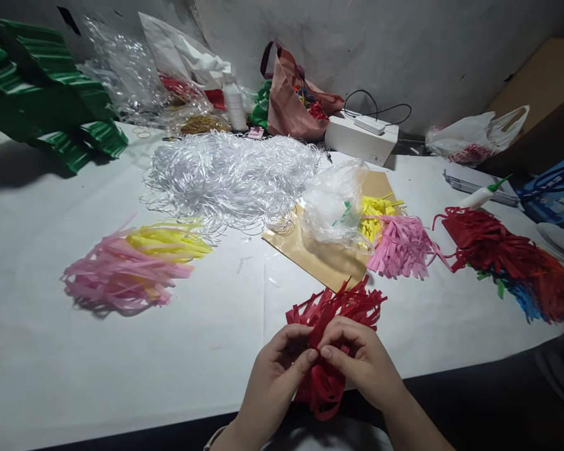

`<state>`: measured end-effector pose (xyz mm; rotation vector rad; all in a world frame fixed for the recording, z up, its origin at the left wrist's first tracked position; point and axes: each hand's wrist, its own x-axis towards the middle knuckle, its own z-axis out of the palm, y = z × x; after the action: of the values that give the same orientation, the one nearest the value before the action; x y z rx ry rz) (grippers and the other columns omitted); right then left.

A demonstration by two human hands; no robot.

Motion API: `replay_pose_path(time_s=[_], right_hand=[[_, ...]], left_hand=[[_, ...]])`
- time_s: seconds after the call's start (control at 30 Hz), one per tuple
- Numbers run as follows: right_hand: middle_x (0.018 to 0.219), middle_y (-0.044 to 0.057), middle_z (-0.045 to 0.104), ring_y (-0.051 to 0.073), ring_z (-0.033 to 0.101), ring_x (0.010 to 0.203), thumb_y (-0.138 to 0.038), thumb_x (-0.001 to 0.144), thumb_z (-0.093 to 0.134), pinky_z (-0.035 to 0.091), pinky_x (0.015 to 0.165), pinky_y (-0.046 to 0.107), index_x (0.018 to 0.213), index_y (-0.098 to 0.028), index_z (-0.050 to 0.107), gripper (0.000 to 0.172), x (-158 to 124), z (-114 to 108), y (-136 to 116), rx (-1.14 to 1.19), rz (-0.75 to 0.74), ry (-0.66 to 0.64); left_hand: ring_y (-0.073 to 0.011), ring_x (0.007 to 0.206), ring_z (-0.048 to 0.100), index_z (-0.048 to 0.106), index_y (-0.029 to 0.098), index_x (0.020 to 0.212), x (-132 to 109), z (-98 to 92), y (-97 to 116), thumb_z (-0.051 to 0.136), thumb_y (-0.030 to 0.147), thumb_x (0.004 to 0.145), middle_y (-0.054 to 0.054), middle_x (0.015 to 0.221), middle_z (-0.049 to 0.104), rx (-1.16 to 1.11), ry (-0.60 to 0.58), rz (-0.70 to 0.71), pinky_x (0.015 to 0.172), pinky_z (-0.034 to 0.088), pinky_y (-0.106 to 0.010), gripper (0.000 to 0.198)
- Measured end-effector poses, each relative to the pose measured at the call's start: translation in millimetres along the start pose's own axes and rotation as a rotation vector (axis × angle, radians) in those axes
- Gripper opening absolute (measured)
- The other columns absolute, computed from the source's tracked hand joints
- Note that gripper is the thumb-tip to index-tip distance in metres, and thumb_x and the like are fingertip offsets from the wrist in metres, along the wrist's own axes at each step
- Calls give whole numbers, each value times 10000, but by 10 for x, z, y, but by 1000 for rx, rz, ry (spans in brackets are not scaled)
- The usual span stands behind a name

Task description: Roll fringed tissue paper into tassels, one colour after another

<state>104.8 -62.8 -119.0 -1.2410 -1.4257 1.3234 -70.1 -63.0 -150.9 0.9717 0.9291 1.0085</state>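
A bundle of red fringed paper strips (334,308) is held over the near edge of the white table (122,363). My left hand (277,369) pinches it from the left, fingers curled around the strips. My right hand (361,358) grips it from the right, thumb and fingers pressed together on the red paper. The fringe fans out upward beyond my fingers, and looped ends hang below them.
Pink and yellow strips (131,266) lie at left, a heap of white shredded ribbon (230,175) in the middle. A brown envelope (329,257), clear bag (333,203), pink fringe (402,247) and red-blue fringe pile (512,263) sit right. Green corrugated paper (42,94), white box (360,141) behind.
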Motion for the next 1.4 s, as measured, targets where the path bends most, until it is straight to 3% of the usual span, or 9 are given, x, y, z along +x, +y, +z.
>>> replay_pose_path(time_s=[0.33, 0.63, 0.83, 0.93, 1.03, 1.2, 1.4], right_hand=[[788, 0, 617, 162, 549, 775, -242, 889, 638, 411, 735, 284, 758, -211, 603, 139, -35, 61, -3, -159, -57, 29], [854, 10, 584, 166, 534, 811, -227, 949, 546, 412, 716, 274, 825, -219, 541, 125, -63, 75, -16, -225, -77, -15], [872, 37, 576, 202, 524, 843, -107, 928, 481, 408, 761, 330, 874, -224, 503, 130, -10, 80, 5, -607, -395, 225], [881, 38, 602, 196, 539, 820, -63, 928, 457, 407, 819, 366, 938, -224, 483, 164, -8, 95, -13, -730, -525, 247], [886, 28, 639, 190, 568, 779, -88, 933, 490, 392, 880, 407, 1059, -225, 473, 186, -34, 127, -43, -777, -579, 199], [1052, 103, 672, 243, 612, 943, -125, 929, 519, 359, 955, 469, 1288, -150, 494, 361, -89, 190, -56, -889, -616, 184], [988, 98, 675, 234, 612, 922, -76, 924, 495, 376, 912, 446, 1177, -154, 626, 295, -54, 188, -38, -960, -635, 275]], left_hand=[[-188, 887, 685, 678, 220, 1047, 5, -9, 3, 786, 374, 802, -39, 946, 730, 39, -30, -3, 801, 575, -273, 309], [-180, 943, 683, 656, 242, 1104, 17, -59, 57, 644, 271, 902, -39, 1036, 722, 225, -44, 89, 824, 565, -267, 204], [-180, 891, 690, 642, 241, 1116, -5, -64, 100, 582, 240, 920, -42, 1030, 721, 392, -32, 147, 768, 565, -275, 205], [-177, 887, 685, 643, 243, 1106, -15, -72, 115, 559, 227, 924, -34, 1020, 719, 446, -53, 177, 774, 558, -280, 201], [-177, 892, 676, 640, 240, 1100, -22, -82, 118, 526, 240, 946, -32, 1005, 712, 468, -66, 180, 765, 555, -281, 192], [-163, 859, 652, 652, 234, 1058, -31, -80, 109, 502, 273, 981, -32, 986, 700, 510, -49, 205, 723, 544, -268, 173], [-152, 813, 636, 628, 242, 1010, -32, -84, 78, 467, 187, 989, -8, 908, 674, 641, -57, 366, 740, 541, -274, 171]])
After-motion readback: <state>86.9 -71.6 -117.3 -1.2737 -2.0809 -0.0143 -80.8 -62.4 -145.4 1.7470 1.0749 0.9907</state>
